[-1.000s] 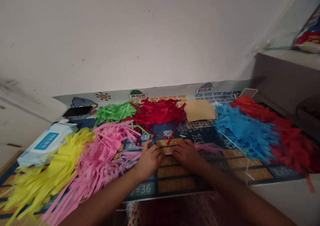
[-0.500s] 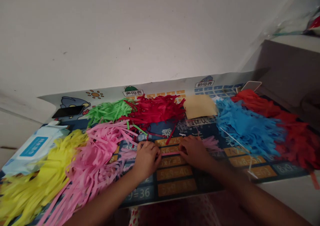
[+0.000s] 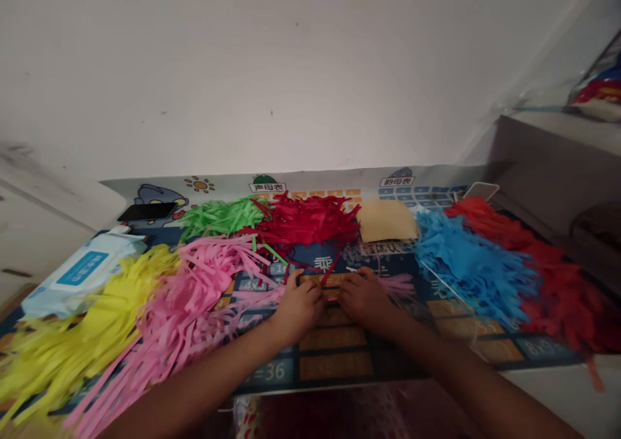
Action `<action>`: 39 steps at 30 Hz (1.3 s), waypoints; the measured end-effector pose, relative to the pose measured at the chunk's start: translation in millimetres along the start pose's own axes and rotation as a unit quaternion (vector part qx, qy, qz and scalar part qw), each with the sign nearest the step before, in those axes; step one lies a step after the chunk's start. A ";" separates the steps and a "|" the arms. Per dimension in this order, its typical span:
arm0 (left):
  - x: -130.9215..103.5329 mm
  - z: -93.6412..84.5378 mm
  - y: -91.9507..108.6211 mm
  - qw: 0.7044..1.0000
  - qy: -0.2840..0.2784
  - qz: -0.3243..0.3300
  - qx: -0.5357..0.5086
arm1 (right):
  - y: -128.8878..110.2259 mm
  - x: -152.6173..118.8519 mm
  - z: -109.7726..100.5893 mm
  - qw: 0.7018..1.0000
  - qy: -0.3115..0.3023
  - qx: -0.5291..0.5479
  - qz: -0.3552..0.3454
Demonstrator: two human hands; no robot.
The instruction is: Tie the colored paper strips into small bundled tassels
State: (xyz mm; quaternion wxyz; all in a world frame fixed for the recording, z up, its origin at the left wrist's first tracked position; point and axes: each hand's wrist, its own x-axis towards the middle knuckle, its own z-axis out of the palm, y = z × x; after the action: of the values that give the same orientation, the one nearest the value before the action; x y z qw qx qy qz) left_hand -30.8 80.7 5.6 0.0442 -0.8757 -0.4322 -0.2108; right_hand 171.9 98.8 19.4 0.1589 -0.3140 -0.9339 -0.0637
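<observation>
Centre frame: left hand point(image 3: 297, 306) and right hand point(image 3: 363, 297) pinch a pink paper strip point(image 3: 395, 284) on the printed mat point(image 3: 334, 364); pink strip pile point(image 3: 194, 297) lower left

Dim, soft light; slight blur, edges stretched and darker.

On your bench point(image 3: 339, 368) lies a printed mat, with heaps of paper strips: yellow point(image 3: 72, 335), green point(image 3: 220, 218), dark red point(image 3: 310, 219), blue point(image 3: 470, 258) and red point(image 3: 543, 271). You also see a wipes pack point(image 3: 80, 274), a phone point(image 3: 148, 211) and a tan sheet point(image 3: 387, 220).
</observation>
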 end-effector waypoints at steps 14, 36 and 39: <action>-44.1 -99.3 35.5 0.981 0.109 0.087 -0.135 | -78.4 -9.9 -50.9 0.536 -0.046 0.778 0.324; -47.9 -88.4 50.9 0.858 0.173 -0.232 -0.425 | -31.1 -10.8 -19.9 0.815 0.166 0.428 0.354; -51.3 -95.8 44.1 0.716 0.128 -0.383 -0.569 | 35.4 -9.0 -6.1 0.868 0.135 0.291 0.379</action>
State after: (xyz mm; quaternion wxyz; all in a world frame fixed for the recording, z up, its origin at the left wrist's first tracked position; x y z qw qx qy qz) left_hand -55.9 -9.5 76.2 -0.4924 -0.4600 -0.5189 -0.5260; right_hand 201.7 120.6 22.8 0.3798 -0.5715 -0.6887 0.2341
